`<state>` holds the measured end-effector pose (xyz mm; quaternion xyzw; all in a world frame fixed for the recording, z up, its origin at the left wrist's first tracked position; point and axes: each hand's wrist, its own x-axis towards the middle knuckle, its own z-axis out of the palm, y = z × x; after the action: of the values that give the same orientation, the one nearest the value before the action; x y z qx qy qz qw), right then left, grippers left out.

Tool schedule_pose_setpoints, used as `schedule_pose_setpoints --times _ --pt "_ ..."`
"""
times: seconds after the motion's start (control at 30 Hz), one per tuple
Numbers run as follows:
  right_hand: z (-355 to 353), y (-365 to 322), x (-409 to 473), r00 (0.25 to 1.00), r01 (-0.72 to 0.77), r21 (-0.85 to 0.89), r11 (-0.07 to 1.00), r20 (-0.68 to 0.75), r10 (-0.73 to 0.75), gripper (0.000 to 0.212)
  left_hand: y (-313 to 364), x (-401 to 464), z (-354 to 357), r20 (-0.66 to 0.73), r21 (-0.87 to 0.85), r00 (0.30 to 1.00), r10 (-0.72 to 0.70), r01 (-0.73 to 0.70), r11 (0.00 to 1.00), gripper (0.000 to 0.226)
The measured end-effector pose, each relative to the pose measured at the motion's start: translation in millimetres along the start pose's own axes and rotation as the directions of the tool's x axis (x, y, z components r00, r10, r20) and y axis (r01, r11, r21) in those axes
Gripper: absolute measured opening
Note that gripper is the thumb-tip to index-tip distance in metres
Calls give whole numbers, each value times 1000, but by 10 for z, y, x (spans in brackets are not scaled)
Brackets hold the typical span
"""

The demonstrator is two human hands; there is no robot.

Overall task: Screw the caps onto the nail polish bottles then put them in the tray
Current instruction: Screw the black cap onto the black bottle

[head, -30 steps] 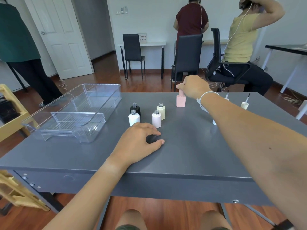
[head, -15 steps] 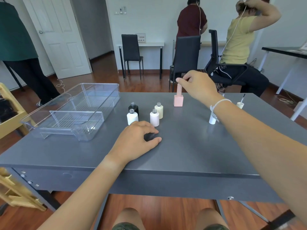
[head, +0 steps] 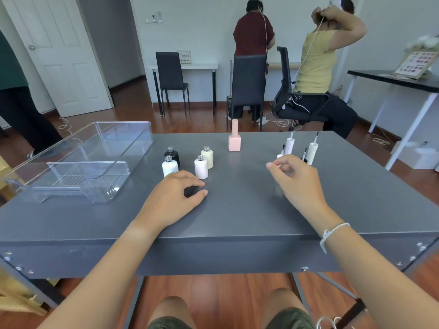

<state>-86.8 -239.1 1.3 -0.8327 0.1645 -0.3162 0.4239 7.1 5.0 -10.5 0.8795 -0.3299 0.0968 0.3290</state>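
I see the capped pink bottle (head: pixel 234 139) standing upright at twelve o'clock on the grey tabletop (head: pixel 237 210), long axis vertical, cap pointing up. My left hand (head: pixel 174 201) rests with fingers curled over something dark; my right hand (head: pixel 297 179) hovers loosely curled, holding nothing. The clear tray (head: pixel 78 162) sits at ten o'clock, with wooden floor beyond.
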Motion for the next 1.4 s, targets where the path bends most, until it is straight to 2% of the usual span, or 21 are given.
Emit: schedule_pose_setpoints --times 0.13,0.2,0.37,0.53,0.7,0.8,0.87,0.97,1.07,1.13,1.27,1.4 --pt "-179 108 52 970 -87 8 996 -226 87 18 14 -6 -17 -38 -28 999 -2 1 1000 17" --pt "-245 157 88 952 -156 -21 988 -268 144 25 14 -9 -21 -36 -16 999 -2 1 1000 17" --pt "-264 212 184 947 -288 -158 944 -192 257 46 19 0 -21 -33 -8 999 3 -3 1000 17" --pt "-237 200 230 950 -301 -257 918 -167 265 45 22 4 -19 -35 -8 999 1 -2 1000 17" --pt "-235 184 239 952 -287 -257 923 -181 245 29 10 1 -12 -43 -18 999 12 -13 1000 17" --pt "-234 166 203 959 -257 -211 943 -178 221 22 32 2 -14 -82 -105 997 3 -11 994 15" --pt "-197 124 157 972 -209 -155 966 -138 188 16 81 19 -60 -154 -203 988 -10 -22 979 13" --pt "-69 16 67 995 -93 -63 994 -37 91 7 153 126 -279 -275 -333 960 -57 -40 942 23" --pt "80 -105 -26 999 -5 40 999 53 3 15 141 380 -647 -318 -323 942 -111 2 946 16" --pt "174 -169 -72 994 33 69 997 101 -40 20 75 582 -892 -234 -251 961 -147 86 964 16" --pt "275 -206 -104 982 96 63 993 157 -105 25 -87 859 -1136 65 -31 976 -210 212 977 26" --pt "272 -173 -94 981 89 83 993 165 -102 23 -249 958 -1043 366 54 890 -273 273 960 35"
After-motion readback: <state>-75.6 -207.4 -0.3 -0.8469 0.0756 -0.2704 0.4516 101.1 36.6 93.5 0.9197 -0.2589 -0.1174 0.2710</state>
